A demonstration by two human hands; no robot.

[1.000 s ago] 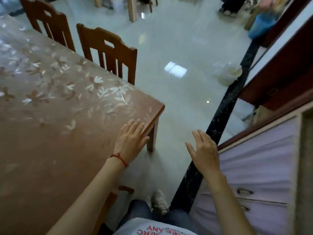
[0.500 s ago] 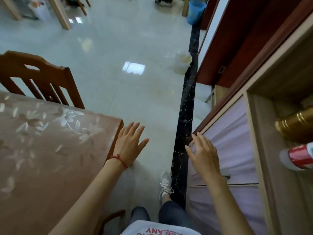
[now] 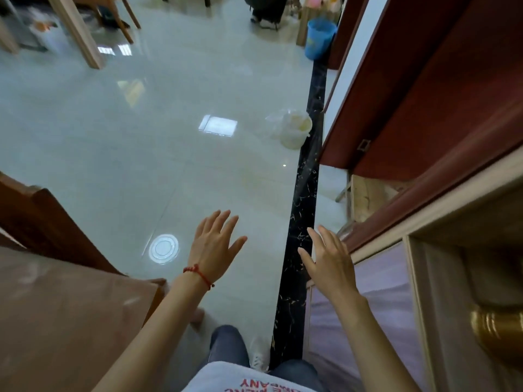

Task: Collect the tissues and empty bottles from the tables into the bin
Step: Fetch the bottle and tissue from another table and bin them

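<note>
hands (image 3: 271,250), 2, spread and empty above floor (image 3: 169,137), 1 white bin (image 3: 294,131) ahead.

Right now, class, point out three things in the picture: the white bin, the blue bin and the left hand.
white bin (image 3: 294,131), head view, on its side wall.
blue bin (image 3: 319,41), head view, on its outer wall.
left hand (image 3: 213,244), head view, on the back of the hand.

The scene is evenly bright, with white glare patches on the glossy pale tiled floor (image 3: 175,114) near the frame's centre, motion blur over the brown wooden table (image 3: 65,315) at lower left, and wide-angle bending of lines at the right edge.
</note>
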